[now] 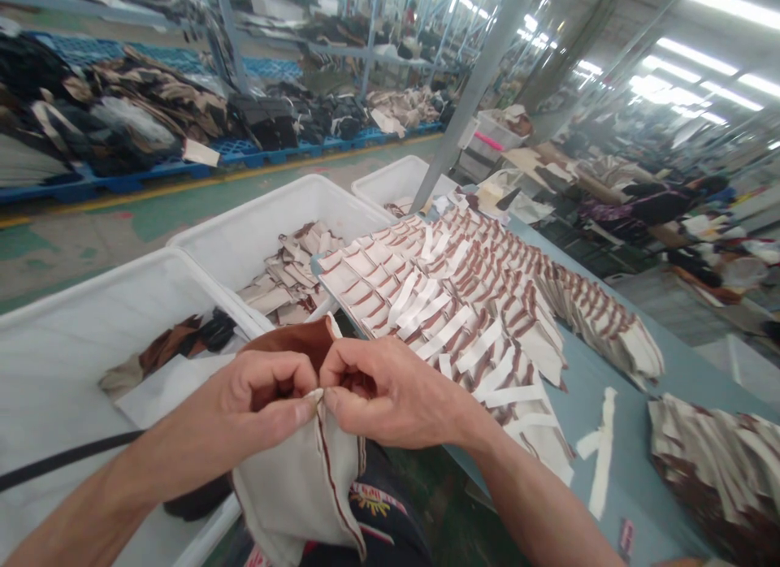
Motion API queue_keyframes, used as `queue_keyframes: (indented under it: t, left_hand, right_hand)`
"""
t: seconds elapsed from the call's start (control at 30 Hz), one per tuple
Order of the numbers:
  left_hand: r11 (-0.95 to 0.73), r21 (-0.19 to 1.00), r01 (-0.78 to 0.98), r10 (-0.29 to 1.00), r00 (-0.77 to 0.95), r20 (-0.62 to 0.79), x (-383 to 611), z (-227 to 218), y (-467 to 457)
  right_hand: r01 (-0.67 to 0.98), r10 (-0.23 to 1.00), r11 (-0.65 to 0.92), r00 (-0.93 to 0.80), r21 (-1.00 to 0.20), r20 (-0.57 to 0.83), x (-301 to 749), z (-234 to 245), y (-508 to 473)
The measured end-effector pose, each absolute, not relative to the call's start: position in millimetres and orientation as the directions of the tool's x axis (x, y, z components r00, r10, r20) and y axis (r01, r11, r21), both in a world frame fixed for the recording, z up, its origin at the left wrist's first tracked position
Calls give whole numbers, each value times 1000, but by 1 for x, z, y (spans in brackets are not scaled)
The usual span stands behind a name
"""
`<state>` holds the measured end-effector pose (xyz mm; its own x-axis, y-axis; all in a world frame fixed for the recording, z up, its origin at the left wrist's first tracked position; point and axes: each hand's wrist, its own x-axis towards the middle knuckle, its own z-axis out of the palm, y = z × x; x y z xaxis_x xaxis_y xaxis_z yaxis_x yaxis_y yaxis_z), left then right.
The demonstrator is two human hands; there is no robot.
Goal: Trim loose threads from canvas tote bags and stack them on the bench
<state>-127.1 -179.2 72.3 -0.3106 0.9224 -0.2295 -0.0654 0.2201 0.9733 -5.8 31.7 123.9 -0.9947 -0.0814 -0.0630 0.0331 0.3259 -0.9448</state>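
Between my two hands hangs a cream fabric piece (286, 486) with a brown inner side and a brown-edged seam running down it. My left hand (262, 396) pinches its top edge at the seam, thumb against fingers. Right beside it, my right hand (378, 388) grips the same edge, thumb and forefinger closed on it. The fingertips of both hands almost meet there. Below them the piece hangs down over my lap. Part of its brown side shows behind my hands.
A blue-grey table (585, 388) to the right bears rows of overlapping cream pieces (475, 283), white strips (487, 348) and a stacked bundle (712, 461). White bins (201, 283) stand at left. A grey post (463, 96) rises behind the table. Loaded shelves line the back.
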Motion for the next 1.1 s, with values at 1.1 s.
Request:
queue_keyframes:
  t: [1.1]
  left_hand:
    - [282, 950, -132, 896, -317, -310, -128, 70, -188]
  right_hand:
    - [98, -26, 251, -994, -963, -108, 11, 118, 28]
